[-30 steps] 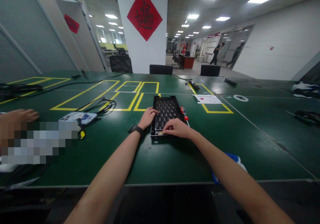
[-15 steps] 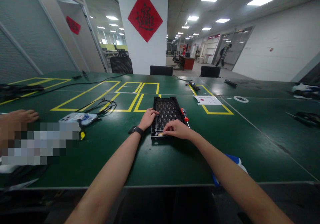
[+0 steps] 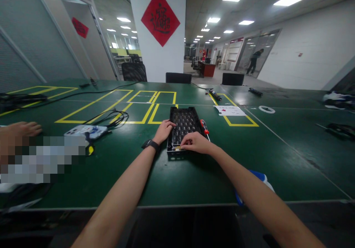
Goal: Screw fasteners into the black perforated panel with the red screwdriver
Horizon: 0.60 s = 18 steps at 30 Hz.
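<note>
A black keyboard case (image 3: 185,125) with a ribbed inside lies lengthwise on the green table (image 3: 172,174) in front of me. My left hand (image 3: 164,129), a dark watch on its wrist, rests with curled fingers on the case's left rim. At the case's near end my right hand (image 3: 196,143) pinches a small part that is too tiny to name. A red-handled screwdriver (image 3: 204,126) lies just right of the case, beside my right hand.
Another person's hand (image 3: 20,129) rests at the far left, near a white device (image 3: 85,131) with black cables (image 3: 112,116). Yellow tape boxes (image 3: 151,105) mark the table. A paper sheet (image 3: 229,110), a white ring (image 3: 267,109) and a blue-white object (image 3: 259,177) lie to the right. Chairs stand behind the table.
Both hands stay put on the case. In the far hallway a person has walked on to the right.
</note>
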Motion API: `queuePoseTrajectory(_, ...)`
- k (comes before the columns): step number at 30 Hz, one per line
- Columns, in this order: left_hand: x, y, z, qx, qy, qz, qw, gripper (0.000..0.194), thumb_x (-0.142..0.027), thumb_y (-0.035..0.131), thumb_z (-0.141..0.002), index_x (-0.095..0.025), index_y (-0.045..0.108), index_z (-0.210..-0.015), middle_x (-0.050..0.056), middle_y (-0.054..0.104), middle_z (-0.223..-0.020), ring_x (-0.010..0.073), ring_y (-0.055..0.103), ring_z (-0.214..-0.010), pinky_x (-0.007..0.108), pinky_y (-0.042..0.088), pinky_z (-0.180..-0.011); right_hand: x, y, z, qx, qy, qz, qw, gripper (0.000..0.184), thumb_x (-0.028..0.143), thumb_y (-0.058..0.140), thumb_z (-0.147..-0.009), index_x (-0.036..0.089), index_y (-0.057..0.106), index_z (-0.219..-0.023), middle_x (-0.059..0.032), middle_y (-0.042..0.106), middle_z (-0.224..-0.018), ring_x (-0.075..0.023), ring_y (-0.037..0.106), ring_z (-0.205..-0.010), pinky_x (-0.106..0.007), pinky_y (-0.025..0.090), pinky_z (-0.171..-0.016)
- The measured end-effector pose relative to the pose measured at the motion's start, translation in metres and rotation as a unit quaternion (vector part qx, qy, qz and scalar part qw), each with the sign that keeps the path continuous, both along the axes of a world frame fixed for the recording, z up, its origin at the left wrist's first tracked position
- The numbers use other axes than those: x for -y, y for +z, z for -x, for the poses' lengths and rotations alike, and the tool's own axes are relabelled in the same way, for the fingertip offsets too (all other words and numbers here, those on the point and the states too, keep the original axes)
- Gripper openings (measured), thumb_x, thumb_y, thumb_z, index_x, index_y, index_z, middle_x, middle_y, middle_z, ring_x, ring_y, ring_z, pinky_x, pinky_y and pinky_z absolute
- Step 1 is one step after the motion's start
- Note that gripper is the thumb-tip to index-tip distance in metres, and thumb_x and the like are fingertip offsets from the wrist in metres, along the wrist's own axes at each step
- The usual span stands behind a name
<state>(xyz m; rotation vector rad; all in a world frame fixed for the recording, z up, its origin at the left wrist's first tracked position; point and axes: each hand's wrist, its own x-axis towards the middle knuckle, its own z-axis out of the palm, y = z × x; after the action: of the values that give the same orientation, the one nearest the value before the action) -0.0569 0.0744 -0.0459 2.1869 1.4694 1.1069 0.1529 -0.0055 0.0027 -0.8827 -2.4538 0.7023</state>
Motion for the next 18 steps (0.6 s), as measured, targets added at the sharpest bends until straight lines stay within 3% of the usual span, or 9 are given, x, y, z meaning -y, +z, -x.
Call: queuePoseTrajectory(18,-0.0016,-0.0011,0.0003,0.005,-0.002,0.007,1.0,0.036,-0.016,0.034,-0.076,-0.017,0.067,-0.089,0.005,0.059,-0.103,0.0196,0.041,-0.117,0.036,0.032,-0.102,-0.0002,-0.001,0.0,0.01,-0.001,0.002,1.0,0.024,0.036,0.06,-0.075,0.016,0.069,-0.085,-0.0028,0.065,-0.072,-0.0093,0.051,-0.061,-0.021,0.036,-0.059)
